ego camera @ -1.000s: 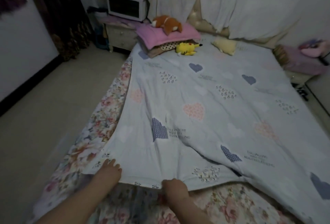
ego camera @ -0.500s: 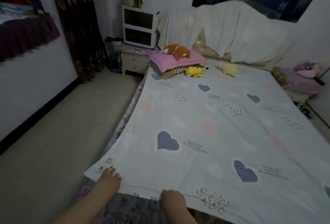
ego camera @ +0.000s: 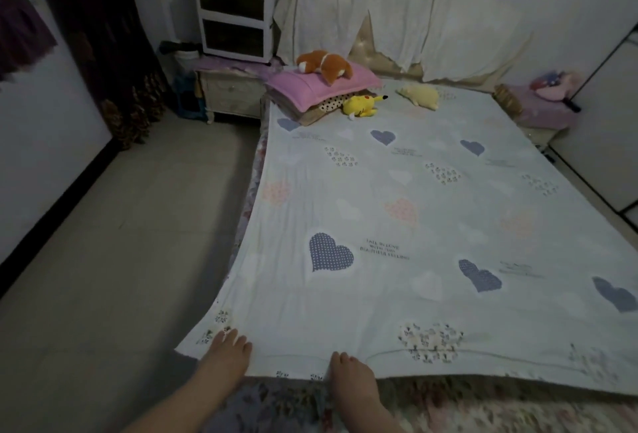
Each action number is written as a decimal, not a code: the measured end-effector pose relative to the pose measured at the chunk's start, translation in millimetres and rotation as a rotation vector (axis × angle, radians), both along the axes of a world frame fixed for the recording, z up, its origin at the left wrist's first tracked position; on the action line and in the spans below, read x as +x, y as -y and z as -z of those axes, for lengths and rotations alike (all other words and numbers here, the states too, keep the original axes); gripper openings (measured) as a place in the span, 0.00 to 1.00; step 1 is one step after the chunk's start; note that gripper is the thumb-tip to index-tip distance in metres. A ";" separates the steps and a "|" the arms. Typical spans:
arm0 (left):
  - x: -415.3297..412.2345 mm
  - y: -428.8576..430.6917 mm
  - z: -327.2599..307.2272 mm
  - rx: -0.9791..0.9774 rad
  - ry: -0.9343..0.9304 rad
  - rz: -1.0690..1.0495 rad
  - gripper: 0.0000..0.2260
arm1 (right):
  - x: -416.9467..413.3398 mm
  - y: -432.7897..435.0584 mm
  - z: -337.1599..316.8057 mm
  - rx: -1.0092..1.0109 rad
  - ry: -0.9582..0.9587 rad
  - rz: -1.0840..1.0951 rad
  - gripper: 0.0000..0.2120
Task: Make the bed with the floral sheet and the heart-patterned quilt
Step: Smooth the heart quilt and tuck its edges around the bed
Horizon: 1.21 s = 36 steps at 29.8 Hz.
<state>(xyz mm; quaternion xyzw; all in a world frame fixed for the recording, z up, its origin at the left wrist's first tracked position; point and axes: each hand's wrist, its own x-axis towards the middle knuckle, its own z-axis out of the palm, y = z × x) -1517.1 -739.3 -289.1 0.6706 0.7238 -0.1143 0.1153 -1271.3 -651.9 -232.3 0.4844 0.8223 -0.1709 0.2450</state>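
The pale heart-patterned quilt point(ego camera: 397, 225) is stretched flat and taut over most of the bed. My left hand point(ego camera: 224, 353) grips its near left corner and my right hand point(ego camera: 348, 377) grips the near hem, both with fingers curled over the edge. The floral sheet point(ego camera: 448, 408) shows below the lifted hem and as a thin strip along the bed's left side point(ego camera: 250, 191).
Stacked pillows with a pink one point(ego camera: 321, 87) on top, a brown plush point(ego camera: 324, 65), a yellow plush point(ego camera: 362, 104) and a cream plush point(ego camera: 419, 96) lie at the headboard. A nightstand point(ego camera: 231, 90) with a white drawer unit point(ego camera: 231, 14) stands at the left. Bare floor point(ego camera: 121, 242) lies left of the bed.
Both hands have pulled the quilt's near edge up and taut; its folds have flattened and it now covers the floral sheet on the left side.
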 end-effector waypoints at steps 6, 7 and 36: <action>-1.8 29.2 17.6 -0.050 0.021 -0.009 0.23 | -15.0 20.8 20.8 -0.019 0.048 -0.019 0.16; -2.7 37.5 26.1 -0.066 0.022 -0.014 0.23 | -18.7 25.6 27.8 -0.056 0.058 -0.016 0.17; 9.6 83.7 213.7 -0.645 0.186 -0.153 0.41 | -44.7 58.2 272.1 -0.384 0.223 0.025 0.40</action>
